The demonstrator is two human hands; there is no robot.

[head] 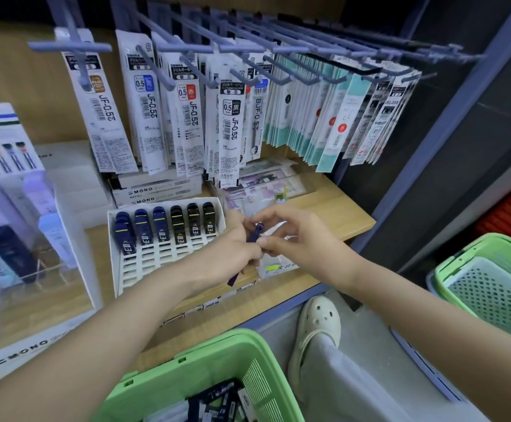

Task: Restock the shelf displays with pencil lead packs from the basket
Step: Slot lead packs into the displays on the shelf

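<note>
Green basket (169, 363), navy lead packs (252, 237), white tray (112, 263), cream shoe (318, 324)

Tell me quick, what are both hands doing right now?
Left hand: gripping a dark blue lead pack.
Right hand: pinching the same pack.

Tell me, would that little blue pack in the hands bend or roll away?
Probably stiff: the dark blue pack juts straight out below the left hand without drooping. Likely light, since the right hand pinches its top with fingertips only. It looks flat-sided, so probably won't roll.
</note>
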